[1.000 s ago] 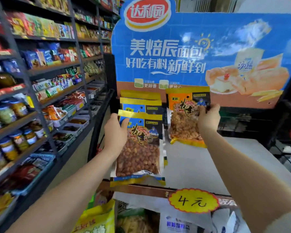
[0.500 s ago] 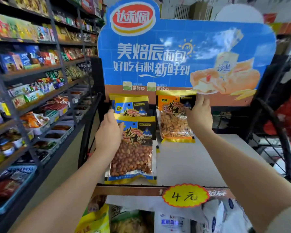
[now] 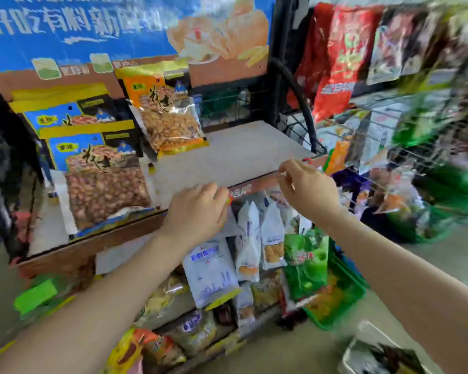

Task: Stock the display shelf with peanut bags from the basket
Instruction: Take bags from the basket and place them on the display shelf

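Peanut bags (image 3: 103,182) lie at nine o'clock on the pale display shelf (image 3: 235,155), shop racks all round, while left hand (image 3: 197,209) and right hand (image 3: 308,187) hover empty, loosely curled, at its front edge

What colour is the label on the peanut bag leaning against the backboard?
Orange label with yellow trim, on the leaning peanut bag; head view.

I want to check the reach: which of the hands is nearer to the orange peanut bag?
Left. The left hand is below the orange bag; the right hand is farther right.
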`<state>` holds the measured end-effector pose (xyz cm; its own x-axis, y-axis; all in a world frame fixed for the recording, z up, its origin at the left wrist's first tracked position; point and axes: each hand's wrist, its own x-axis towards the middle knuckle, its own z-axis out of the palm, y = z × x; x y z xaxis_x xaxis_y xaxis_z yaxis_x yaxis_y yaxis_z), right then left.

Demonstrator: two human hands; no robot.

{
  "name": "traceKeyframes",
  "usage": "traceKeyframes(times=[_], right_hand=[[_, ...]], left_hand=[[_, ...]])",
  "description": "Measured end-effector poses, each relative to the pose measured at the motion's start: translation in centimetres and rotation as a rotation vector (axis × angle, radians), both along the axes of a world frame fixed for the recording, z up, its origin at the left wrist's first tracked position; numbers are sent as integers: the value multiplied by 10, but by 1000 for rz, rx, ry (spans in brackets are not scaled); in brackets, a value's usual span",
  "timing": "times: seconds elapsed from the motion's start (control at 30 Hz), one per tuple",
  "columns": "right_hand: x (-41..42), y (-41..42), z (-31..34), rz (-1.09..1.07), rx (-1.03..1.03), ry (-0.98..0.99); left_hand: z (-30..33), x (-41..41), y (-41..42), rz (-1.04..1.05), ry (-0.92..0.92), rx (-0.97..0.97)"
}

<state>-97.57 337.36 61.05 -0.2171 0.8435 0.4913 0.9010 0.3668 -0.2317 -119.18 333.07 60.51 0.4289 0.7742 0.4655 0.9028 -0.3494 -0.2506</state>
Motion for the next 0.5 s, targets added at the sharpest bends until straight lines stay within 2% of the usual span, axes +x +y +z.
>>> traceKeyframes(times=[0.13,0.2,0.37,0.5], right_hand=[[97,-34,-43,-172,-48,-20],[140,-46,-68,-248,-107,4],[254,-65,-138,-358,-350,-38],[354,-89,-192,-428,-557,-16]], left_hand=[[-15,62,2,-77,-19,164],[-28,99,6,-159,-7,124],[-110,225,12,-381,129,-245],[-186,335,7,-432,236,-546]])
